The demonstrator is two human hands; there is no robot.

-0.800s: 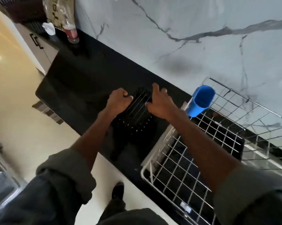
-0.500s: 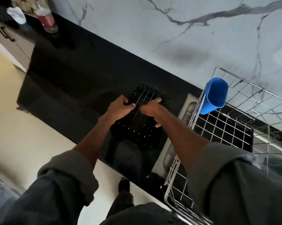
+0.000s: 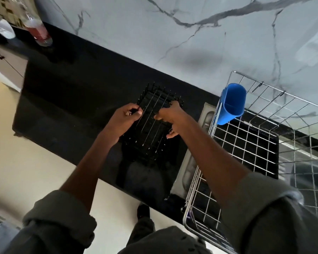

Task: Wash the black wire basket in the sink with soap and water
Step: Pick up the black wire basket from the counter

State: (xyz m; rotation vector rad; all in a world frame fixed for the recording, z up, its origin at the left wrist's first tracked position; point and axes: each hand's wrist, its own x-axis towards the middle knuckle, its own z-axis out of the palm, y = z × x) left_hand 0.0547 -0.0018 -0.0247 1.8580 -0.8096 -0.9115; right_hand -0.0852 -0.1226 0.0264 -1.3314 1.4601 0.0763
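Note:
The black wire basket sits on the black countertop, its thin wires hard to tell from the dark stone. My left hand grips its left edge, fingers curled round the wire. My right hand holds the right edge, fingers wrapped over the rim and thumb underneath. The sink is not clearly in view.
A large chrome wire dish rack stands to the right with a blue plastic cup hung on its corner. A bottle with red liquid stands at the far left against the marble wall. The counter edge drops to a pale floor.
Both hands have closed onto the basket's sides; the right hand went from resting on top to gripping the right rim. The view has swung left and nearer.

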